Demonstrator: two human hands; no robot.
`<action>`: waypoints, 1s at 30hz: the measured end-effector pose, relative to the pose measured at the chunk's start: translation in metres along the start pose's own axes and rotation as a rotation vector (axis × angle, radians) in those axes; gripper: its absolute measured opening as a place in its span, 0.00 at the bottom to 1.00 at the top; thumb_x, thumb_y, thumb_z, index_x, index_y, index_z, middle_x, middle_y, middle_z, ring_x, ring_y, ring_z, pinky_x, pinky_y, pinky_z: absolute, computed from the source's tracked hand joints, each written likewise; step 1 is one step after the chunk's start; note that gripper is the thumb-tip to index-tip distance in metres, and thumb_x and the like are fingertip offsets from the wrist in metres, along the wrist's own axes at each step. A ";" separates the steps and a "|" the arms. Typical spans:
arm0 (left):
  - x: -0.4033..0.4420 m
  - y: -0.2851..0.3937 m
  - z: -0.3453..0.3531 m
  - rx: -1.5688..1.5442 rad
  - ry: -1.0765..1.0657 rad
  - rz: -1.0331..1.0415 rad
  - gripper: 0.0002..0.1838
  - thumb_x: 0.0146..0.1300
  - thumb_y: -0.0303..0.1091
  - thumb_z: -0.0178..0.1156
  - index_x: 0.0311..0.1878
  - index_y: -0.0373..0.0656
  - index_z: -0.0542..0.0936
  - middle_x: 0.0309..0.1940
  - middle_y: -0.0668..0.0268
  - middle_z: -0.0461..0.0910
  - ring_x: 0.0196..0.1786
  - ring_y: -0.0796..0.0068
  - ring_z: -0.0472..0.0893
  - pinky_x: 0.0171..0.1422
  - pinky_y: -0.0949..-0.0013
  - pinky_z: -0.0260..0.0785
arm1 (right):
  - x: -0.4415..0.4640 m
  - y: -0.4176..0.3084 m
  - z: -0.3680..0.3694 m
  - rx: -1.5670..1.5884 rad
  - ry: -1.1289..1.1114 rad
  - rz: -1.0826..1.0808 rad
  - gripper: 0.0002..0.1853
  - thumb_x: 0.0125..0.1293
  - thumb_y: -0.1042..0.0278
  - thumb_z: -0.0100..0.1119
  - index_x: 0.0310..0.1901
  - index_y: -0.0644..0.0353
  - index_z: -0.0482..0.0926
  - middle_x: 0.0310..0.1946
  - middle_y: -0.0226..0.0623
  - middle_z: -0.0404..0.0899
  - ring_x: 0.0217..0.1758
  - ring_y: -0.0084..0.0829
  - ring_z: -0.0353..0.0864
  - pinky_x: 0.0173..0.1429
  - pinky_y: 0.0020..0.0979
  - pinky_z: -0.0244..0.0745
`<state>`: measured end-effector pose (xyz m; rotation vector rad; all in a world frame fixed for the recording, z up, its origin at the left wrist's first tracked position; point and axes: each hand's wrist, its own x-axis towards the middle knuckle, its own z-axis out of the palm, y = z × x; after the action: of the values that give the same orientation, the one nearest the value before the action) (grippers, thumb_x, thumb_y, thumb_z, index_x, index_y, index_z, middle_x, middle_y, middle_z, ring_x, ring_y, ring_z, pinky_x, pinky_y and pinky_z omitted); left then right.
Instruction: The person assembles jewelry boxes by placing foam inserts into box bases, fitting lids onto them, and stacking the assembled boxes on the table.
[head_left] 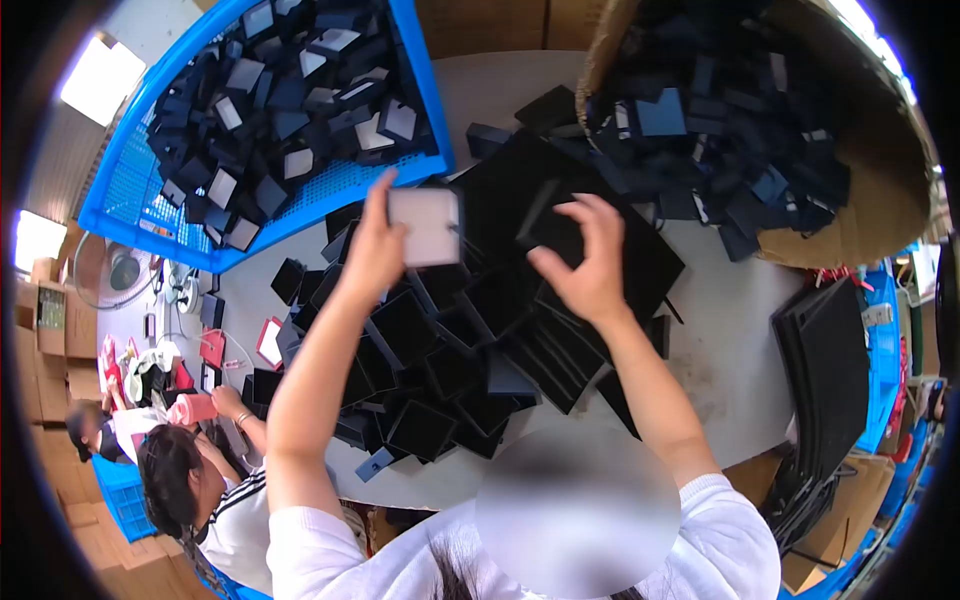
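Observation:
My left hand (377, 245) holds a small box part with a white face (428, 227) by its left edge, thumb and fingers around it. To the right, my right hand (592, 255) has its thumb and fingers curved apart, beside a dark, blurred piece (538, 212); whether the fingertips touch it cannot be made out. Under both hands lie large black flat sheets (640, 255). Many black open boxes (405, 325) are heaped below and left of them on the grey table (700, 345).
A blue crate (440, 120) of dark and white-faced boxes stands at upper left, a cardboard box (850, 235) of dark pieces at upper right. Black sheets (820, 370) are stacked at right. A co-worker (225, 500) sits at lower left beside a red-edged piece (270, 342).

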<state>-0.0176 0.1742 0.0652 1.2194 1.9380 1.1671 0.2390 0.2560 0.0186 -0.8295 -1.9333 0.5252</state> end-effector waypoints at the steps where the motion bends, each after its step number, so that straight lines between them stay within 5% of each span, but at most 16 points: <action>1: -0.017 0.003 0.020 0.076 -0.024 0.163 0.25 0.71 0.29 0.47 0.71 0.44 0.61 0.63 0.50 0.69 0.69 0.54 0.68 0.72 0.62 0.57 | -0.001 -0.018 0.001 0.094 -0.076 -0.051 0.31 0.43 0.61 0.76 0.52 0.54 0.75 0.59 0.44 0.68 0.64 0.48 0.64 0.69 0.43 0.58; 2: -0.032 0.009 0.035 -0.081 -0.148 0.226 0.23 0.77 0.39 0.43 0.70 0.40 0.62 0.64 0.54 0.68 0.71 0.60 0.64 0.74 0.64 0.53 | 0.000 -0.035 -0.002 0.089 -0.187 -0.158 0.31 0.45 0.57 0.75 0.53 0.53 0.75 0.60 0.45 0.67 0.66 0.49 0.62 0.70 0.45 0.56; 4: -0.055 0.013 0.063 -0.279 -0.155 0.127 0.22 0.78 0.42 0.39 0.68 0.39 0.64 0.62 0.55 0.70 0.68 0.65 0.66 0.73 0.65 0.54 | -0.008 -0.046 0.004 0.030 -0.278 -0.293 0.28 0.58 0.46 0.64 0.55 0.55 0.74 0.68 0.46 0.61 0.74 0.53 0.54 0.74 0.52 0.46; 7: -0.070 0.034 0.073 -0.638 -0.177 -0.160 0.22 0.78 0.43 0.39 0.66 0.40 0.65 0.58 0.57 0.72 0.62 0.70 0.72 0.67 0.68 0.63 | -0.011 -0.051 -0.012 0.136 -0.417 -0.290 0.25 0.67 0.49 0.53 0.59 0.56 0.71 0.69 0.46 0.62 0.76 0.45 0.56 0.76 0.58 0.35; 9: -0.071 0.031 0.073 -0.697 -0.245 -0.084 0.21 0.78 0.43 0.39 0.66 0.43 0.66 0.55 0.60 0.73 0.58 0.73 0.75 0.62 0.70 0.68 | -0.015 -0.050 -0.017 0.158 -0.397 -0.261 0.22 0.69 0.53 0.52 0.57 0.57 0.73 0.68 0.45 0.66 0.75 0.43 0.58 0.77 0.57 0.34; 11: -0.078 0.056 0.065 -0.882 -0.305 -0.240 0.19 0.78 0.43 0.40 0.65 0.47 0.68 0.52 0.62 0.75 0.55 0.74 0.76 0.60 0.69 0.70 | -0.018 -0.038 -0.011 0.128 -0.365 -0.258 0.18 0.69 0.56 0.51 0.54 0.57 0.75 0.67 0.44 0.67 0.75 0.43 0.57 0.78 0.55 0.33; 14: -0.076 0.039 0.075 -0.772 -0.130 -0.205 0.14 0.78 0.40 0.43 0.57 0.47 0.73 0.47 0.65 0.76 0.49 0.78 0.75 0.53 0.73 0.69 | -0.014 -0.044 -0.008 0.395 -0.269 -0.166 0.14 0.69 0.63 0.49 0.50 0.60 0.77 0.63 0.44 0.72 0.74 0.42 0.60 0.77 0.49 0.44; 17: -0.074 0.036 0.070 -0.867 -0.057 -0.123 0.13 0.77 0.38 0.46 0.53 0.44 0.76 0.47 0.67 0.77 0.50 0.79 0.75 0.55 0.73 0.67 | -0.011 -0.055 0.009 0.784 0.071 0.249 0.11 0.68 0.76 0.47 0.46 0.63 0.78 0.57 0.44 0.77 0.64 0.37 0.73 0.67 0.33 0.66; 22: -0.071 0.031 0.067 -0.811 0.064 -0.035 0.13 0.76 0.38 0.48 0.48 0.40 0.78 0.45 0.66 0.80 0.50 0.79 0.76 0.57 0.75 0.66 | -0.011 -0.046 0.014 0.480 -0.020 -0.065 0.11 0.66 0.77 0.49 0.47 0.64 0.78 0.58 0.44 0.76 0.63 0.37 0.73 0.67 0.34 0.63; 26: -0.074 0.022 0.068 -0.713 0.131 0.016 0.11 0.73 0.36 0.54 0.47 0.38 0.79 0.46 0.64 0.81 0.49 0.79 0.76 0.57 0.75 0.66 | -0.008 -0.063 0.026 0.748 0.083 0.267 0.15 0.66 0.80 0.44 0.52 0.64 0.75 0.63 0.44 0.72 0.69 0.38 0.66 0.73 0.37 0.58; 30: -0.071 0.012 0.044 -0.487 0.055 0.039 0.09 0.69 0.28 0.58 0.49 0.37 0.80 0.42 0.64 0.83 0.47 0.78 0.79 0.54 0.75 0.70 | -0.019 -0.044 0.030 0.611 -0.178 0.010 0.15 0.63 0.78 0.49 0.51 0.64 0.76 0.58 0.45 0.76 0.67 0.42 0.69 0.72 0.38 0.59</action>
<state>0.0533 0.1290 0.0562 0.9714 1.5394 1.5890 0.2044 0.2117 0.0223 -0.4052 -1.7681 1.1539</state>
